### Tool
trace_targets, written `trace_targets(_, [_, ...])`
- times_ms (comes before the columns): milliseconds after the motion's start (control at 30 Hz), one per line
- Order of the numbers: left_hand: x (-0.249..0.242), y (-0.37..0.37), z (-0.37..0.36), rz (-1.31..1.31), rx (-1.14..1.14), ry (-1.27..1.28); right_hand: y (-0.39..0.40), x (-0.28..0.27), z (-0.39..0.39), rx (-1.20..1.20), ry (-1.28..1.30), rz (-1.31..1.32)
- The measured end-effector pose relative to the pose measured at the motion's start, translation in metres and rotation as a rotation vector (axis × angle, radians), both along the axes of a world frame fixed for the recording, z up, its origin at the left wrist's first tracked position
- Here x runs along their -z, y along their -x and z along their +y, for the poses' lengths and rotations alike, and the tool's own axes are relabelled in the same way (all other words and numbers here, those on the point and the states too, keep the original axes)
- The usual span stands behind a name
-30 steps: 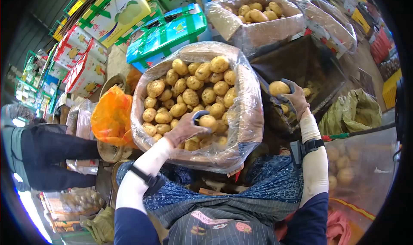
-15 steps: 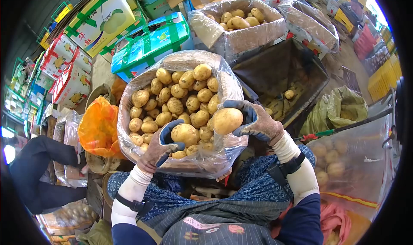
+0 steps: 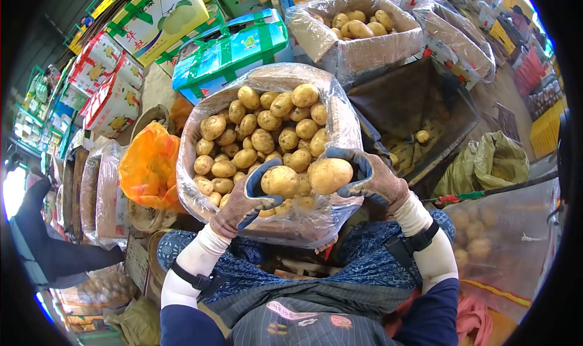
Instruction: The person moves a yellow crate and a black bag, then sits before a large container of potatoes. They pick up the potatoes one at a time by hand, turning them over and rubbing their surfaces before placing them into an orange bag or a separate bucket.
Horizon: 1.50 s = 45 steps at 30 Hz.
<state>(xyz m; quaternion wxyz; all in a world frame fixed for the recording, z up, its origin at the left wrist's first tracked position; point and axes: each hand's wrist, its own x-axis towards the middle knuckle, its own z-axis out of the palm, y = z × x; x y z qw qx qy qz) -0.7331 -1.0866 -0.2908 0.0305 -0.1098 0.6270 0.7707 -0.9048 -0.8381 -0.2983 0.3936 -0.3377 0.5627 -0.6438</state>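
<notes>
My left hand [image 3: 242, 205], in a brown and blue work glove, curls its thumb and fingers around the left side of a large potato [image 3: 280, 182]. A second large potato [image 3: 331, 176] is gripped from the right by my gloved right hand [image 3: 379, 181]. The two potatoes are held close side by side over the front of a carton lined with clear plastic [image 3: 189, 145]. Many smaller potatoes [image 3: 263, 140], some with dirt on them, fill the carton below. My hands and the held potatoes hide part of its front.
Behind stand a blue and green taped box [image 3: 231, 48] and another lined carton [image 3: 358, 57] of potatoes. A dark open bin [image 3: 419, 103] lies to the right, beside a green sack [image 3: 483, 167]. An orange bag [image 3: 149, 170] and another person's leg [image 3: 67, 255] are at left.
The view has shifted, so the surroundings appear further right. My right hand and its potato have come nearer to the potato in my left hand.
</notes>
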Motion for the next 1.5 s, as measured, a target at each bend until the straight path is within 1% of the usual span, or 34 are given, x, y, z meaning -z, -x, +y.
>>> trace_targets(67, [0.002, -0.002, -0.001, -0.004, 0.016, 0.017, -0.003, 0.003, -0.003, -0.023, 0.017, -0.032])
trace_targets(100, [0.002, -0.004, -0.001, -0.024, 0.013, -0.074, -0.004, 0.003, -0.005, -0.023, 0.016, -0.032])
trace_targets(167, [0.002, -0.007, 0.001, -0.061, 0.008, -0.255, -0.007, 0.002, -0.010, -0.040, -0.021, 0.068])
trace_targets(200, [0.004, -0.007, 0.002, -0.060, 0.008, -0.255, -0.010, 0.005, -0.013, -0.044, -0.015, 0.032])
trace_targets(233, [0.008, -0.006, 0.004, -0.003, 0.030, -0.399, -0.011, 0.011, -0.016, -0.044, -0.015, 0.034])
trace_targets(267, [0.010, -0.005, 0.005, 0.055, 0.052, -0.543, -0.012, 0.016, -0.018, -0.043, -0.057, 0.159])
trace_targets(300, [0.010, -0.007, 0.006, 0.056, 0.052, -0.543, -0.013, 0.019, -0.021, -0.042, -0.099, 0.284])
trace_targets(333, [0.008, -0.009, 0.008, 0.043, 0.096, -0.659, -0.018, 0.009, -0.024, -0.076, -0.103, 0.291])
trace_targets(367, [0.008, -0.012, 0.009, 0.030, 0.140, -0.775, -0.022, 0.011, -0.029, -0.078, -0.102, 0.293])
trace_targets(400, [0.013, -0.011, 0.010, 0.104, 0.227, -0.747, -0.027, 0.017, -0.032, -0.032, -0.057, 0.336])
trace_targets(433, [0.016, -0.013, 0.009, 0.106, 0.225, -0.746, -0.031, 0.018, -0.034, 0.013, -0.012, 0.379])
trace_targets(500, [0.019, -0.018, 0.006, 0.087, 0.201, -0.598, -0.035, 0.012, -0.033, 0.037, -0.039, 0.389])
trace_targets(533, [0.018, -0.021, 0.004, 0.141, 0.182, -0.537, -0.035, 0.000, -0.033, 0.021, -0.111, 0.431])
trace_targets(567, [0.014, -0.023, -0.002, 0.143, 0.173, -0.533, -0.034, -0.010, -0.034, 0.004, -0.183, 0.474])
trace_targets(600, [0.006, -0.023, -0.011, 0.191, 0.162, -0.606, -0.033, -0.016, -0.035, -0.041, -0.197, 0.165])
trace_targets(633, [-0.003, -0.025, -0.021, 0.239, 0.150, -0.681, -0.027, -0.008, -0.035, 0.002, -0.241, 0.131])
trace_targets(700, [-0.033, -0.046, -0.050, 0.218, -0.065, -0.379, -0.017, 0.000, -0.033, 0.137, -0.267, 0.315])
trace_targets(733, [-0.034, -0.064, -0.073, 0.213, -0.072, -0.380, -0.008, 0.008, -0.029, 0.179, -0.308, 0.498])
trace_targets(767, [-0.031, -0.087, -0.102, 0.237, -0.190, -0.270, -0.004, 0.010, -0.025, 0.197, -0.341, 0.528])
trace_targets(833, [-0.027, -0.134, -0.147, 0.279, -0.417, -0.042, -0.002, 0.016, -0.017, 0.276, -0.307, 0.849])
trace_targets(900, [-0.045, -0.177, -0.153, 0.227, -0.435, -0.156, -0.004, 0.016, -0.013, 0.238, -0.314, 0.805])
trace_targets(967, [-0.022, -0.236, -0.172, 0.008, -0.628, -0.128, -0.007, 0.017, -0.010, 0.206, -0.323, 0.763])
trace_targets(1000, [-0.013, -0.254, -0.168, -0.103, -0.704, -0.184, -0.008, 0.018, -0.009, 0.181, -0.322, 0.762])
trace_targets(1033, [-0.010, -0.262, -0.166, -0.214, -0.778, -0.239, -0.008, 0.019, -0.008, 0.156, -0.320, 0.761])
trace_targets(1067, [-0.006, -0.264, -0.172, -0.217, -0.777, -0.238, -0.007, 0.024, -0.007, 0.159, -0.310, 0.793])
trace_targets(1167, [0.002, -0.258, -0.188, -0.343, -0.928, 0.271, -0.002, 0.017, -0.008, 0.180, -0.305, 0.712])
trace_targets(1200, [0.004, -0.254, -0.194, -0.382, -0.969, 0.444, -0.001, 0.016, -0.008, 0.182, -0.308, 0.712])
trace_targets(1233, [0.005, -0.248, -0.197, -0.419, -1.005, 0.616, 0.001, 0.016, -0.007, 0.205, -0.322, 0.775])
trace_targets(1267, [-0.010, -0.220, -0.189, -0.297, -0.901, 0.694, 0.002, 0.016, -0.006, 0.227, -0.336, 0.838])
trace_targets(1300, [-0.033, -0.176, -0.172, -0.174, -0.793, 0.769, 0.002, 0.013, -0.008, 0.229, -0.339, 0.839])
trace_targets(1367, [-0.056, -0.103, -0.140, -0.108, -0.556, 0.652, -0.003, 0.008, -0.019, 0.088, -0.363, 1.080])
trace_targets(1433, [-0.057, -0.039, -0.106, -0.135, -0.190, 0.807, -0.011, 0.014, -0.027, 0.034, -0.420, 1.302])
trace_targets(1467, [-0.039, -0.011, -0.089, -0.022, -0.063, 0.726, -0.012, 0.011, -0.028, -0.016, -0.469, 1.329])
trace_targets(1500, [-0.008, 0.012, -0.084, -0.045, 0.066, 0.834, -0.012, 0.008, -0.026, -0.067, -0.518, 1.355])
